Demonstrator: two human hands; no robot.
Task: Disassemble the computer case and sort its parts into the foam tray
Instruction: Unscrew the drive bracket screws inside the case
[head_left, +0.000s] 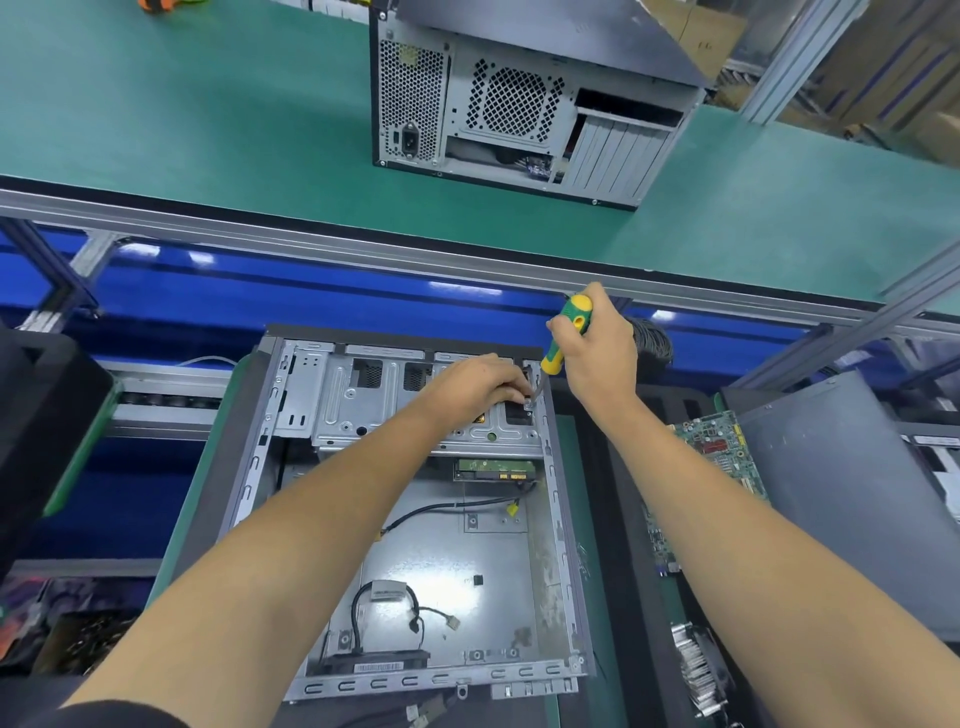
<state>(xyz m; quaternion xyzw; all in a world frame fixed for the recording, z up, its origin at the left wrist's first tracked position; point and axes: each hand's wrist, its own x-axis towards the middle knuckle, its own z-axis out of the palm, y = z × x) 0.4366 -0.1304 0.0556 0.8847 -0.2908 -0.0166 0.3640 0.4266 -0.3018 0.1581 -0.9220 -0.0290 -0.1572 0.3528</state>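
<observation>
My open grey computer case lies flat, side panel off (hard drive and loose cables inside).

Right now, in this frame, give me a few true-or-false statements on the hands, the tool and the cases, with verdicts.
1. The right hand grips a green and yellow screwdriver. True.
2. The left hand holds the screwdriver. False: it rests on the drive cage by the screwdriver's tip.
3. The open case still holds its motherboard. False: its floor is bare apart from cables; a circuit board lies outside to the right.
4. A second case stands on the green belt. True.
5. The screwdriver lies on the belt. False: it is in the right hand, above the open case.
</observation>
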